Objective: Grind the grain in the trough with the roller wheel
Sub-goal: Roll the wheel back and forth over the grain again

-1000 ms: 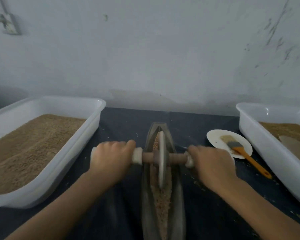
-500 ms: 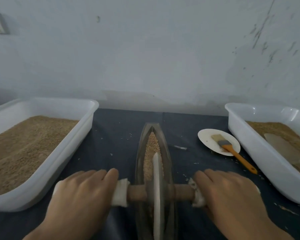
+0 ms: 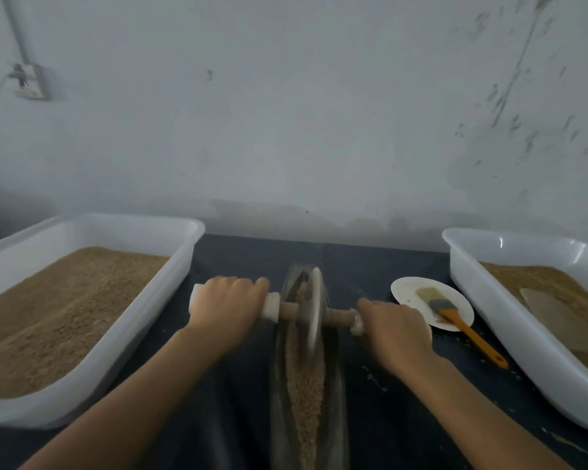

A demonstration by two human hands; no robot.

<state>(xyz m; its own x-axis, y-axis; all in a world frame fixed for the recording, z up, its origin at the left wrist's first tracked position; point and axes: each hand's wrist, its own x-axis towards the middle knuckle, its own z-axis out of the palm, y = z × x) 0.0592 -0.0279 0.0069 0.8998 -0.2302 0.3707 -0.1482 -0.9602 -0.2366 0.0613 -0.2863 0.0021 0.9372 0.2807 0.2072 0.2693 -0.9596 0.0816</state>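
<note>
Writing: none legible anywhere in the head view, no brand or label on tubs, plate or brush.

Left hand [image 3: 230,305] is wrapped over the white-padded left end of the axle [image 3: 287,310], fingers curled together around it, thumb side toward the wheel. Right hand [image 3: 392,329] is clamped the same way on the right end, fingers curled down over the padding; only a scrap of white shows at its inner edge. Both arms are stretched out.

Roller wheel [image 3: 314,310] stands upright on edge in the trough [image 3: 279,385], at the far end, 12 o'clock from the person. Trough runs straight along the 6–12 line on the dark table [image 3: 387,418]. Grain [image 3: 304,395] lies along the trough floor from the wheel toward 6 o'clock. Wheel is motion-blurred.

Versus half a second ago: wheel and both hands have gone from the near end of the trough to the far end, arms now extended; the grain bed nearer the person is uncovered.

At 9–10 o'clock, left tub [image 3: 170,286], white, filled with tan grain. At 2–3 o'clock, right tub [image 3: 489,300], also holding grain with a flat pale scoop-like piece on top. Between right hand and right tub, a white plate [image 3: 411,291] carrying a brush [image 3: 455,317], orange handle pointing toward 4 o'clock past the rim. A few spilled grains lie on the table just right of the trough.
</note>
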